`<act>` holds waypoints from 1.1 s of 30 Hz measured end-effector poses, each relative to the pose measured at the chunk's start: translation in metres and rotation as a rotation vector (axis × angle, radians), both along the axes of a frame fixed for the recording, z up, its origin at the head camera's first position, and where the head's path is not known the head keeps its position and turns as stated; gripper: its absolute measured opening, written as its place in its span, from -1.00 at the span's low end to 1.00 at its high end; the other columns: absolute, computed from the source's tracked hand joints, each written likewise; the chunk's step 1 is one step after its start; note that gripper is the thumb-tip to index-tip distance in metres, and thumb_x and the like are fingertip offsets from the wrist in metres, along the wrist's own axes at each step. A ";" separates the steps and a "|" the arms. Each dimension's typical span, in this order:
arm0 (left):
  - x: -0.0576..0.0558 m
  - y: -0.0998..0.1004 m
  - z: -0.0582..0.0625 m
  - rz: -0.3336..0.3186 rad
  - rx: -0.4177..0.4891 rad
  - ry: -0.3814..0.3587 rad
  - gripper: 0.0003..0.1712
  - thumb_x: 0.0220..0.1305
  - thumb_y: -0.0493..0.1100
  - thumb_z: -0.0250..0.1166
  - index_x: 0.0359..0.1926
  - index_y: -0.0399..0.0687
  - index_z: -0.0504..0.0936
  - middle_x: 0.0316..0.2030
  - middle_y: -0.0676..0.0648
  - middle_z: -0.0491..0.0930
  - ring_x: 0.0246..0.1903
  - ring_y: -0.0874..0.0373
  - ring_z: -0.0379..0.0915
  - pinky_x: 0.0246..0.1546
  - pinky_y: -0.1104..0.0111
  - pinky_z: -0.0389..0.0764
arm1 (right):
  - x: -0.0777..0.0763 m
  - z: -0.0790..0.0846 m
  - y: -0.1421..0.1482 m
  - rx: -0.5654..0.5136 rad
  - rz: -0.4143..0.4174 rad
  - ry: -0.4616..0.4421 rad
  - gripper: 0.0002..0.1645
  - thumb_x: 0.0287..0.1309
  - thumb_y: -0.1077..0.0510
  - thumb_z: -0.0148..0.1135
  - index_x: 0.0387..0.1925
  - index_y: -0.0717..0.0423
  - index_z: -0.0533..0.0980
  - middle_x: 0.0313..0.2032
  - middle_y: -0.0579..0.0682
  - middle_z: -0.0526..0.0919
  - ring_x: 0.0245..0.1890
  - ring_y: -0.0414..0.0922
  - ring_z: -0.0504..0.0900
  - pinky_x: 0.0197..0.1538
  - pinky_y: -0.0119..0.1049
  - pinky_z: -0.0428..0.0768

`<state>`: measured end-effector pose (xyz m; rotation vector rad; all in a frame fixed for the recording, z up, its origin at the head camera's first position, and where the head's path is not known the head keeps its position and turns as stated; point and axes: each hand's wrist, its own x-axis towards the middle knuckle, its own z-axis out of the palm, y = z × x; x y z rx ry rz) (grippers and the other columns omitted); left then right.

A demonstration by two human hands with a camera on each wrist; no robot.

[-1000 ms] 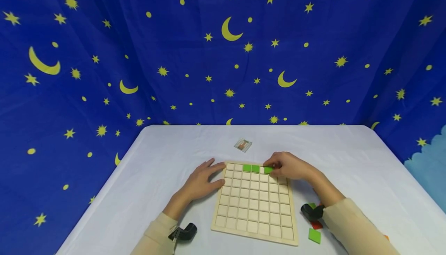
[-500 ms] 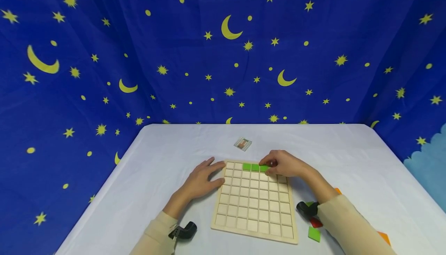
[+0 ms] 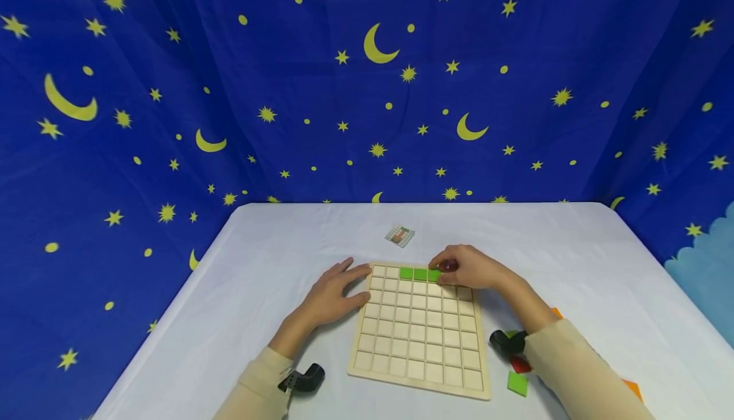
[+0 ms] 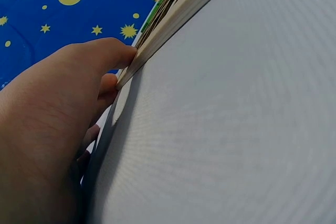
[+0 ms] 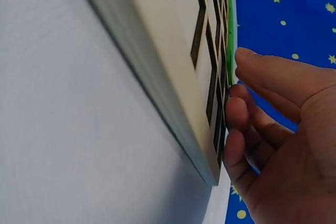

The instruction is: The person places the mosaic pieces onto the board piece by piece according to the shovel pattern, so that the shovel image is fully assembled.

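A light wooden board (image 3: 410,318) divided into square cells lies on the table. Along its far row sit green square tiles (image 3: 420,274) side by side. At the right end of them, my right hand (image 3: 473,267) pinches the third green tile (image 3: 434,275), which lies in line with the others. In the right wrist view the thumb and curled fingertips meet that green edge (image 5: 230,51), and the fingers partly hide the tile. My left hand (image 3: 329,296) rests at the board's left edge, fingers spread, with thumb and fingertips touching the rim (image 4: 144,51).
A small card (image 3: 399,236) with a printed grid picture lies beyond the board. Loose tiles lie right of the board: a green one (image 3: 517,383), a red one (image 3: 520,364) and orange ones (image 3: 633,389), partly under the right forearm. A starry blue curtain (image 3: 321,88) surrounds the table.
My right hand has moved slightly left, bringing the third green tile up against the other two in the far row. The left hand stays at the board's edge.
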<state>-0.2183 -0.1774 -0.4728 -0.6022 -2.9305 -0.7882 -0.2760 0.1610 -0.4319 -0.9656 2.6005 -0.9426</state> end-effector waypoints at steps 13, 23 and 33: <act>-0.001 0.000 0.001 -0.011 0.010 0.009 -0.34 0.22 0.30 0.21 0.33 0.32 0.42 0.38 -0.06 0.22 0.39 -0.03 0.01 0.25 -0.12 0.16 | 0.011 0.010 0.030 -0.048 -0.127 -0.153 -0.51 0.33 -0.18 0.10 0.00 0.09 0.61 -0.24 -0.06 0.64 -0.32 -0.07 0.61 -0.28 -0.19 0.55; -0.002 -0.001 -0.001 -0.005 0.002 0.007 -0.34 0.21 0.29 0.22 0.33 0.34 0.41 0.38 -0.03 0.24 0.39 -0.01 0.01 0.25 -0.11 0.16 | 0.021 0.011 0.054 0.000 -0.106 -0.085 -0.55 0.28 -0.18 0.17 0.00 0.02 0.62 -0.11 -0.14 0.63 -0.25 -0.14 0.55 -0.26 -0.24 0.57; -0.001 -0.001 0.000 -0.007 0.003 0.001 -0.33 0.21 0.31 0.20 0.33 0.34 0.41 0.37 0.00 0.24 0.39 -0.01 0.00 0.25 -0.12 0.15 | 0.031 0.005 0.075 0.033 -0.144 -0.113 -0.60 0.23 -0.21 0.21 -0.07 -0.07 0.63 -0.16 -0.19 0.63 -0.25 -0.12 0.55 -0.21 -0.27 0.57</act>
